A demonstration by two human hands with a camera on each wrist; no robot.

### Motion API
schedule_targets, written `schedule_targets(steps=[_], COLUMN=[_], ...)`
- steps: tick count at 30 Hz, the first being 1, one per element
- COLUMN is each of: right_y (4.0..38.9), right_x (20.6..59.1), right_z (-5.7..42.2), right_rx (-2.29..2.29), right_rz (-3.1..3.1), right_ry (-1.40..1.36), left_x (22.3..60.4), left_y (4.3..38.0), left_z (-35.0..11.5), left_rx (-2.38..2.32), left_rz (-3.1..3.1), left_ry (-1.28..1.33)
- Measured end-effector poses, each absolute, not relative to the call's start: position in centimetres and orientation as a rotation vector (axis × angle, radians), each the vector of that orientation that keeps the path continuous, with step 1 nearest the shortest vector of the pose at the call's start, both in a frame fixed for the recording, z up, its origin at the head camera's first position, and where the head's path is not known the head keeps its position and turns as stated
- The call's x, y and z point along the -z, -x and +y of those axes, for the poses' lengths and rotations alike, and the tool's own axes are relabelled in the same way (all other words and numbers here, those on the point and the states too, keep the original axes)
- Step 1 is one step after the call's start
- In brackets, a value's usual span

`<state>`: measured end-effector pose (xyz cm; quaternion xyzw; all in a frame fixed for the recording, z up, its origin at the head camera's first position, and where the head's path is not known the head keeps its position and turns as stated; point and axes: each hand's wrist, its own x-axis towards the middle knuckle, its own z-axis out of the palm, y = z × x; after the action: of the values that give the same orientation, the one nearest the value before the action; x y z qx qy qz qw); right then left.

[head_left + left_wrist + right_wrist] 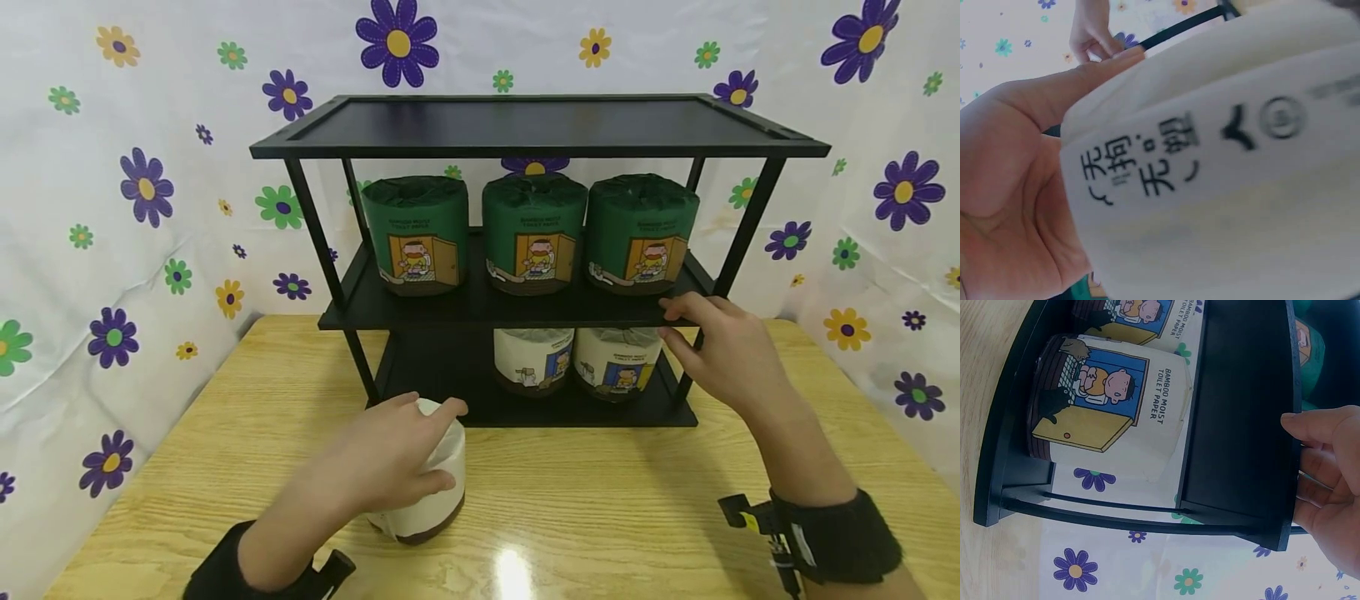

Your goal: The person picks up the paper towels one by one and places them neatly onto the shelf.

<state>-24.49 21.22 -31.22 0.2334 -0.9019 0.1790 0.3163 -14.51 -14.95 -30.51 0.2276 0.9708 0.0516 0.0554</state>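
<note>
My left hand grips a white toilet paper roll from above, at the table's front left of the shelf rack. The left wrist view shows the thumb lying along the wrapped roll, which bears black printed characters. My right hand holds the front edge of the black rack's middle shelf near its right end, with fingertips above and thumb below. Two white rolls, one in the middle and one on the right, stand on the bottom shelf.
On the middle shelf stand three green-wrapped rolls: left, middle and right. Beneath the rack is a wooden table. A flower-patterned cloth hangs behind and at both sides.
</note>
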Motion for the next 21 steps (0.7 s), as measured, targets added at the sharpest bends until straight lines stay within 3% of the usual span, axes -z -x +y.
schedule_targets(steps=[9, 21], right_y=[24.47, 24.49], right_x=[31.28, 31.31], right_z=[21.29, 21.25], right_rx=[-0.467, -0.459], right_rz=[-2.367, -2.362], right_ry=[-0.618, -0.616], left_x=[31.33, 30.89], left_y=[15.10, 15.30], left_z=[-14.70, -15.24], left_rx=[-0.118, -0.152], left_rz=[2.982, 2.906], left_ry=[-0.938, -0.837])
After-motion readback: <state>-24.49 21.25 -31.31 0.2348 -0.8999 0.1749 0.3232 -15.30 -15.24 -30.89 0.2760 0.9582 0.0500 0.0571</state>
